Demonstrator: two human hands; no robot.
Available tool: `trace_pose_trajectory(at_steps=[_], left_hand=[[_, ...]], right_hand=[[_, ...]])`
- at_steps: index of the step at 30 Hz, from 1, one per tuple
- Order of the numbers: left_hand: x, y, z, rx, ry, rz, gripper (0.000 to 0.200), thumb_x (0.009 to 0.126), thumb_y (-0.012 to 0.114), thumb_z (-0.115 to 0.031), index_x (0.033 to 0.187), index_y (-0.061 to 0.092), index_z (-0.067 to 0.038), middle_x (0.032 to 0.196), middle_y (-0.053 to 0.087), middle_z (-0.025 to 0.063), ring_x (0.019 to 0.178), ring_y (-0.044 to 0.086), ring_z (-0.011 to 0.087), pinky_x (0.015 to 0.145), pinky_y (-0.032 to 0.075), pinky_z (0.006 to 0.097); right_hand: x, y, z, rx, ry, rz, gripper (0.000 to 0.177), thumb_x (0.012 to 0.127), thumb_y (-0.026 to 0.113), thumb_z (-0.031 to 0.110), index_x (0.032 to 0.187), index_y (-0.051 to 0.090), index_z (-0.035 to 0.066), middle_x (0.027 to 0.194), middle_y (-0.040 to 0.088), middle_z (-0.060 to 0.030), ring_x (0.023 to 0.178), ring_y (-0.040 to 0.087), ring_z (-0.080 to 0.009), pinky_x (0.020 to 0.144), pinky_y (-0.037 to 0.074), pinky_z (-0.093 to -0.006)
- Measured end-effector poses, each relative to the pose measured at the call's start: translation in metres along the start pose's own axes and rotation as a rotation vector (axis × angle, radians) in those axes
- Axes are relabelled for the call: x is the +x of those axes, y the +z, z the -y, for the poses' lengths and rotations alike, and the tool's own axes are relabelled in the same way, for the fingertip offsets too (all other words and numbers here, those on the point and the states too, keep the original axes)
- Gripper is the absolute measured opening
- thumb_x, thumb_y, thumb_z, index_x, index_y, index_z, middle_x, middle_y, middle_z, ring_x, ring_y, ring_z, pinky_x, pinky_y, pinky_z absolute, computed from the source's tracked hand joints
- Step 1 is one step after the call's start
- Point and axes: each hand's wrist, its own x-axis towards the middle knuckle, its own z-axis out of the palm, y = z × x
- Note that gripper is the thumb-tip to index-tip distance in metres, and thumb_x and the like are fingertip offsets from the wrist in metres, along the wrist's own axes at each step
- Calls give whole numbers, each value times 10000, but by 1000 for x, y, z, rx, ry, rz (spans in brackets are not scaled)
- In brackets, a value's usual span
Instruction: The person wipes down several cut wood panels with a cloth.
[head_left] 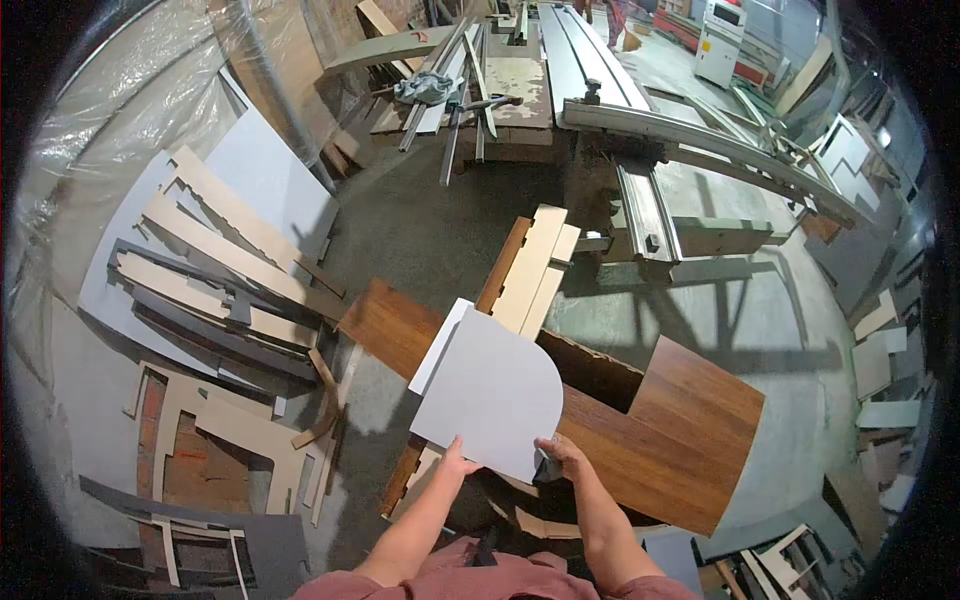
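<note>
Both hands hold one flat grey board near the bottom middle of the frame. The left hand grips the board's bottom edge, with the thumb on top. The right hand grips the same edge just beside it, fingers curled around the board. The grey board has one round corner on its right side and straight sides elsewhere. It is tilted up, above a big brown wooden board that runs from the middle of the frame to the lower right. The brown board has a piece cut out of its top edge. A pile of light wooden strips lies just above the grey board. A big saw machine stands in the upper middle. Many cut pieces of wood lie on the floor at the left.
</note>
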Motion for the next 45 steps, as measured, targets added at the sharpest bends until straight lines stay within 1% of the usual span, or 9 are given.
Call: trace_pose_trajectory(at_steps=[7, 12, 15, 18, 20, 22, 29, 36, 45], left_hand=[[-21, 23, 4, 172, 44, -199, 473, 856, 333, -433, 1214, 335, -125, 1213, 387, 104, 1104, 370, 333, 841, 317, 570], [-18, 20, 6, 295, 39, -242, 493, 848, 338, -431, 1235, 301, -129, 1249, 351, 100, 1113, 361, 349, 832, 295, 604], [-32, 24, 15, 601, 163, -269, 506, 843, 344, -434, 1244, 293, -129, 1265, 337, 98, 1124, 357, 354, 827, 282, 626], [-34, 29, 34, 685, 124, -303, 513, 843, 346, -435, 1247, 292, -124, 1267, 338, 93, 1129, 357, 357, 821, 270, 643], [-39, 36, 58, 813, 118, -344, 541, 837, 364, -434, 1261, 257, -117, 1279, 305, 129, 1118, 356, 383, 805, 273, 653], [8, 12, 61, 816, -50, -442, 570, 828, 396, -426, 1271, 222, -112, 1290, 260, 172, 1104, 355, 411, 796, 290, 645], [-35, 35, 221, 1167, -399, -307, 674, 799, 491, -394, 1300, 157, -91, 1300, 223, 206, 1141, 297, 407, 903, 308, 538], [-48, 60, 369, 1287, -517, -367, 527, 816, 480, -371, 1240, 281, -128, 1306, 213, 171, 1182, 261, 338, 941, 248, 488], [-35, 78, 435, 1475, -493, -141, 550, 831, 456, -354, 1264, 226, -106, 1293, 226, 185, 1152, 312, 354, 922, 301, 470]], right_hand=[[-17, -11, -3, -417, 11, -190, 367, 664, 653, 326, 883, 590, 39, 789, 570, -73, 776, 510, -165, 613, 412, -298], [-123, -16, 6, -195, -97, -337, 339, 703, 611, 325, 864, 603, 26, 805, 584, -89, 729, 525, -190, 626, 414, -304], [-94, -100, -123, -344, -257, -239, 343, 775, 510, 316, 954, 585, 34, 924, 580, -111, 824, 539, -261, 743, 402, -344], [-158, -129, -201, -182, -56, -628, 290, 753, 542, 254, 855, 607, -9, 797, 597, -51, 766, 526, -156, 699, 406, -282], [-191, -161, -296, -251, -493, -686, 309, 741, 506, 290, 808, 628, 15, 789, 608, -152, 740, 551, -248, 676, 410, -354], [-261, -140, -325, 552, -117, -894, 260, 763, 478, 175, 949, 570, 18, 866, 577, -72, 802, 531, -188, 733, 418, -331], [-367, -65, -544, 692, 57, -1260, 256, 792, 535, 226, 930, 574, 14, 835, 569, -53, 773, 512, -148, 685, 404, -295], [-401, 12, -558, 849, 433, -1338, 309, 784, 540, 275, 889, 576, -13, 836, 588, -101, 787, 530, -195, 708, 405, -329], [-424, -14, -613, 910, 436, -1303, 424, 806, 462, 367, 1065, 489, 32, 1062, 506, -167, 975, 480, -282, 812, 374, -376]])
